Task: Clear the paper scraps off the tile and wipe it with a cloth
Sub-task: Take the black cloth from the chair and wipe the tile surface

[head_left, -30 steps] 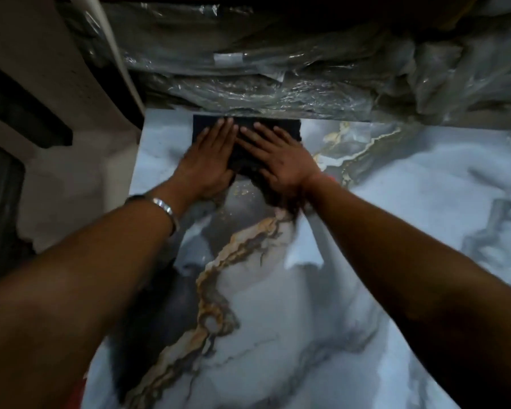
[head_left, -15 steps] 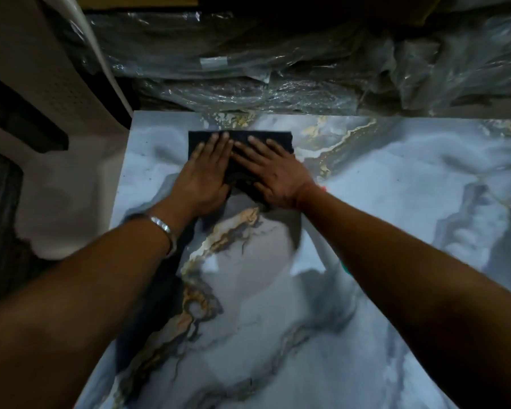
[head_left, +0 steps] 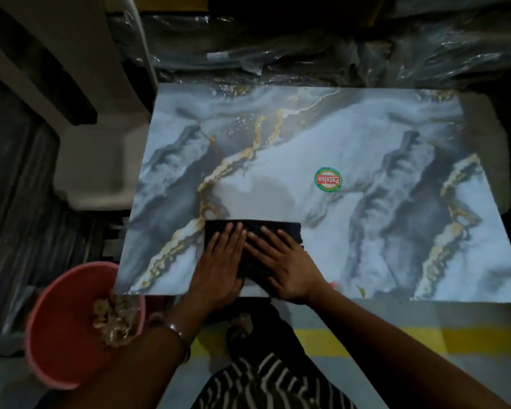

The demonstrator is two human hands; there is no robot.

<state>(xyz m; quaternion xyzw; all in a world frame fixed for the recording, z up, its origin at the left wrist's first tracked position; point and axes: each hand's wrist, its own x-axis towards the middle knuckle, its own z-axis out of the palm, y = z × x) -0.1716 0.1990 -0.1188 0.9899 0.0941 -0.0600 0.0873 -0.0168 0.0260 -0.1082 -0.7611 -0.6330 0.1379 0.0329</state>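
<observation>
A large marble-patterned tile [head_left: 322, 137] with grey and gold veins lies flat before me. A dark folded cloth [head_left: 281, 228] rests on it near the front edge. My left hand [head_left: 219, 267] and my right hand [head_left: 286, 264] press flat on the cloth side by side, fingers spread and pointing away from me. A round green and red sticker [head_left: 328, 179] sits on the tile right of centre. A pink bucket [head_left: 59, 335] at the lower left holds crumpled paper scraps [head_left: 115, 320].
Plastic-wrapped bundles [head_left: 337, 54] lie along the tile's far edge. A pale moulded piece [head_left: 95, 160] stands to the left. A small pink scrap [head_left: 334, 283] shows at the front edge by my right wrist. Grey floor with a yellow stripe [head_left: 425, 338] lies below.
Both hands have dragged the cloth from the tile's far edge back to its front edge. The view pulled back, so the whole tile and the bucket now show.
</observation>
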